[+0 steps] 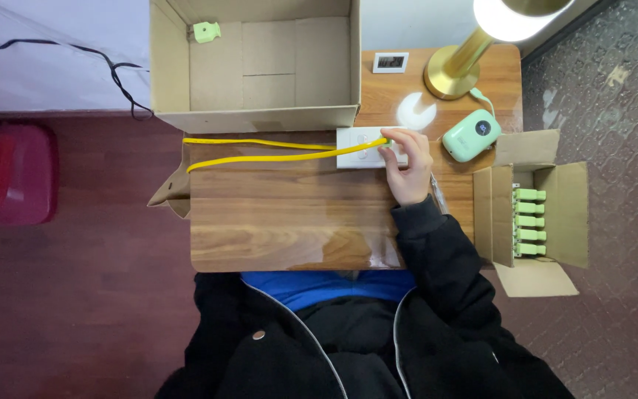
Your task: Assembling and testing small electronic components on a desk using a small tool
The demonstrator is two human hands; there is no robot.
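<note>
We see our right hand (pixel 410 168) resting near the far right part of the wooden bench (pixel 289 222), its fingers (pixel 391 151) pinched on the end of a thin yellow cable (pixel 275 157) where it meets a flat white rectangular wall plate (pixel 357 148). The plate lies flat on the bench just in front of the near wall of a large open cardboard box (pixel 256 66), which stands at the bench's far edge. The cable runs from the plate toward the bench's left edge, bends back there and returns as a second strand along the box's near wall, so two yellow lines lie almost side by side.

Our left hand is out of view, so we cannot tell how its fingers stand.

Inside the large box a small pale green plastic part (pixel 206 31) sits in the far left corner. To the right of our hand, near the bench's right edge, lies a mint green rounded device with a small dark screen (pixel 471 136). Beyond it stands a brass lamp base (pixel 455 70), with a small white framed display (pixel 390 62) at the far edge. Off the bench's right edge a smaller open cardboard box (pixel 533 214) holds a row of pale green parts (pixel 529 222).
</note>
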